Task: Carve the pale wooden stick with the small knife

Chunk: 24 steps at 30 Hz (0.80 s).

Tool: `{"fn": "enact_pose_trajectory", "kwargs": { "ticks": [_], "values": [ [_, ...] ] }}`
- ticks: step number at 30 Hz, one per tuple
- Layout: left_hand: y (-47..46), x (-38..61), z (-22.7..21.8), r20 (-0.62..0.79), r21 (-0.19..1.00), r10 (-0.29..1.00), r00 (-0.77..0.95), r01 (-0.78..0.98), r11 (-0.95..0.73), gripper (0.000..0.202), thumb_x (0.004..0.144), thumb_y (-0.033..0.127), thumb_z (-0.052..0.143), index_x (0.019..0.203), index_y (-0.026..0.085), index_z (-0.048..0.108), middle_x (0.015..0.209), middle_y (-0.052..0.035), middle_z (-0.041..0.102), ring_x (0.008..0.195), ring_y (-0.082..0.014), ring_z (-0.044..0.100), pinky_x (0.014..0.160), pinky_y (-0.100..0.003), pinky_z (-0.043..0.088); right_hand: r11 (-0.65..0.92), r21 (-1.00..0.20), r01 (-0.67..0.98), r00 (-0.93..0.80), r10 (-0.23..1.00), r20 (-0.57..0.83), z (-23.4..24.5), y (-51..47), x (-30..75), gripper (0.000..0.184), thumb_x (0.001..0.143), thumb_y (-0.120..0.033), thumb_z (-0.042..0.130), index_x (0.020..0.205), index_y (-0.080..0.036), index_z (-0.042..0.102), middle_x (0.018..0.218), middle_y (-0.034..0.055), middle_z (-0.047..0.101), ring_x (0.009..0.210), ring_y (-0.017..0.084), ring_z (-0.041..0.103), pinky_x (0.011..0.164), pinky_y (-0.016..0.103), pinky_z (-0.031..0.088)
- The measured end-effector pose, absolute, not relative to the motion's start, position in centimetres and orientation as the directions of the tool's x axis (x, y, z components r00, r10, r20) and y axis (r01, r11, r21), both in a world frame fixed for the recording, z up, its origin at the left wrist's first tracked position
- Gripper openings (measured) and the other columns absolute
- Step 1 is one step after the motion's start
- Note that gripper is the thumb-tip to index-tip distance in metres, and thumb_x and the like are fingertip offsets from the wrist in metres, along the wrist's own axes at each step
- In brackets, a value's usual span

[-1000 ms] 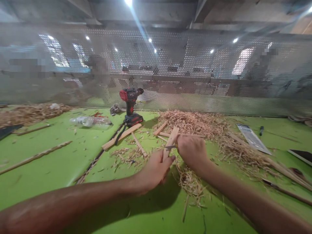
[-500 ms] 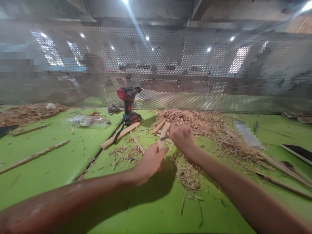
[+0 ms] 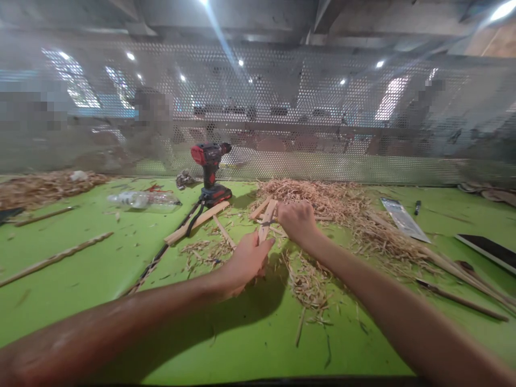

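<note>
My left hand point(image 3: 246, 259) is closed around the lower end of a flat, pale wooden strip point(image 3: 264, 230) that points up and away from me. Across the strip's upper part lies a dark knife blade point(image 3: 267, 223). My right hand point(image 3: 298, 219) is wrapped in a fist around the knife's handle, which the fingers hide. Curled wood shavings point(image 3: 310, 287) lie on the green table point(image 3: 226, 344) just below and beside the hands. A short wooden piece point(image 3: 260, 207) rests close behind the strip.
A red and black cordless drill point(image 3: 209, 172) stands beyond the left hand, near a wooden slat point(image 3: 197, 223) and a clear plastic bottle point(image 3: 145, 199). A large shavings heap point(image 3: 322, 193) lies before the perforated screen point(image 3: 274, 107). On the right are a plastic sleeve point(image 3: 403, 217) and long sticks point(image 3: 463, 301).
The whole view has shifted slightly left. Both hands keep their holds, and the blade stays across the strip's upper part.
</note>
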<state>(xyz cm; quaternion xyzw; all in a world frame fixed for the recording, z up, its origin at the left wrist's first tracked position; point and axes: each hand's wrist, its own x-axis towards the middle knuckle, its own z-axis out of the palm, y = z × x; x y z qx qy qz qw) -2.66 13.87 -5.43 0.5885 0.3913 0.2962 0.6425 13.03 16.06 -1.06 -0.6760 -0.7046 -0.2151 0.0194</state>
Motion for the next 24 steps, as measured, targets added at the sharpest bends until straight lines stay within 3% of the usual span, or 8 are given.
{"fn": "enact_pose_trajectory", "kwargs": {
  "ticks": [4,9,13,15,17,20,24],
  "values": [
    [14.1,-2.6,-5.1,-0.149,0.989,0.848,0.508,0.077,0.127,0.025,0.09,0.036,0.06,0.081,0.022,0.043,0.054,0.0104,0.034,0.04,-0.0049,0.031,0.041,-0.02,0.023,0.015,0.26,0.966,-0.097,0.947,0.307,-0.8,15.9,13.0,0.034,0.091,-0.004,0.039,0.092,-0.007,0.073,0.082,0.014,0.075,0.07,0.018,0.068,0.056,0.024,0.036],
    [14.0,-2.7,-5.0,-0.152,0.988,0.857,0.493,0.061,0.141,0.026,0.09,0.034,0.061,0.079,0.021,0.042,0.052,0.0114,0.032,0.04,-0.0047,0.028,0.04,-0.019,0.022,-0.02,0.24,0.971,-0.057,0.949,0.309,-1.0,17.0,13.1,0.032,0.095,-0.008,0.041,0.097,-0.007,0.073,0.087,0.0142,0.075,0.079,0.017,0.068,0.063,0.024,0.042],
    [12.4,-2.9,-5.8,-0.212,0.977,0.78,0.588,0.151,0.152,0.03,0.088,0.04,0.063,0.077,0.021,0.042,0.051,0.0097,0.039,0.04,-0.0056,0.034,0.039,-0.02,0.024,-0.237,0.209,0.949,0.168,0.938,0.302,0.1,18.8,16.8,0.021,0.097,-0.028,0.057,0.095,-0.011,0.069,0.087,0.0047,0.072,0.073,0.013,0.066,0.069,0.027,0.051],
    [11.9,-2.9,-5.9,-0.188,0.982,0.734,0.652,0.148,0.12,0.032,0.088,0.045,0.062,0.078,0.021,0.042,0.05,0.0097,0.041,0.039,-0.0063,0.036,0.038,-0.02,0.024,-0.369,0.195,0.909,0.298,0.901,0.316,0.8,19.2,19.5,0.021,0.095,-0.029,0.062,0.093,-0.01,0.069,0.09,0.0063,0.072,0.077,0.015,0.067,0.072,0.029,0.051],
    [12.0,-2.7,-5.6,-0.18,0.984,0.734,0.655,0.113,0.141,0.032,0.089,0.045,0.06,0.078,0.022,0.041,0.048,0.0113,0.038,0.038,-0.0059,0.033,0.038,-0.02,0.024,-0.416,0.185,0.89,0.342,0.88,0.331,1.4,18.9,21.4,0.021,0.094,-0.019,0.056,0.092,-0.005,0.072,0.091,0.0159,0.072,0.083,0.02,0.069,0.069,0.03,0.047],
    [12.9,-2.5,-5.1,-0.191,0.977,0.738,0.647,0.05,0.21,0.033,0.09,0.042,0.061,0.078,0.023,0.037,0.046,0.013,0.035,0.037,-0.0046,0.027,0.038,-0.019,0.02,-0.371,0.175,0.912,0.297,0.891,0.344,1.5,17.5,21.3,0.027,0.093,-0.016,0.051,0.092,-0.004,0.075,0.09,0.0213,0.072,0.085,0.024,0.069,0.064,0.029,0.041],
    [13.4,-2.6,-4.9,-0.21,0.96,0.705,0.678,0.007,0.279,0.03,0.091,0.037,0.06,0.078,0.024,0.036,0.046,0.0129,0.036,0.037,-0.0044,0.026,0.038,-0.02,0.019,-0.21,0.152,0.966,0.155,0.937,0.313,0.4,14.5,17.2,0.032,0.095,-0.019,0.043,0.087,-0.018,0.075,0.076,0.0074,0.073,0.068,0.016,0.065,0.058,0.023,0.037]
  ]
}}
